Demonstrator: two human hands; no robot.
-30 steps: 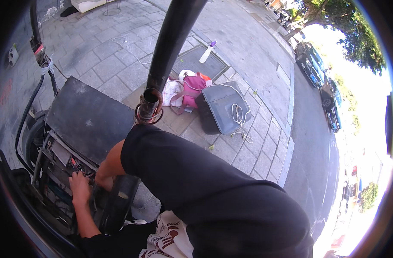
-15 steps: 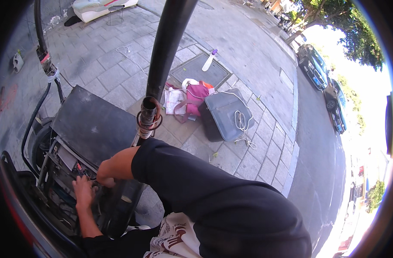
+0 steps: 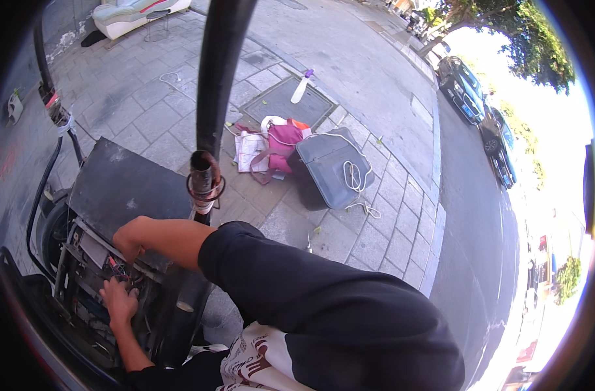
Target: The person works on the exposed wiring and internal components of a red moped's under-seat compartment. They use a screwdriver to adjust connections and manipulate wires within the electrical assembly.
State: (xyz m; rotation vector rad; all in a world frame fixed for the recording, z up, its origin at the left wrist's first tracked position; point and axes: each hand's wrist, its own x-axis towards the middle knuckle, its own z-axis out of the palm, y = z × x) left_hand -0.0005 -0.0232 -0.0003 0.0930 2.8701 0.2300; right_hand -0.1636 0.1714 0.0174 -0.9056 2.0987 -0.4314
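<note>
My left hand (image 3: 119, 301) is inside an open compartment (image 3: 92, 287) full of wires and dark parts. Its fingers are spread and touch or nearly touch a bundle of thin wires (image 3: 118, 268), some of them red. Just beyond it, my right hand (image 3: 130, 240) hangs over the near edge of a flat dark panel (image 3: 125, 179). The fingers of that hand are bent downward and drawn together; whatever is between them is hidden. A pale flat piece (image 3: 92, 251) lies in the compartment beside the wires.
A rusty-ended metal post (image 3: 205, 179) rises right of the panel, and a second taped post (image 3: 56, 107) stands left. Paving holds a grey lidded bin (image 3: 330, 166) with white cord, a pink bag (image 3: 283, 144) and a white-and-purple bottle (image 3: 300, 89). Cars (image 3: 463, 91) are parked along the road.
My right hand has left its place beside the left hand and moved up and away to the panel's edge. My left hand stays by the wires. The whole view has shifted slightly.
</note>
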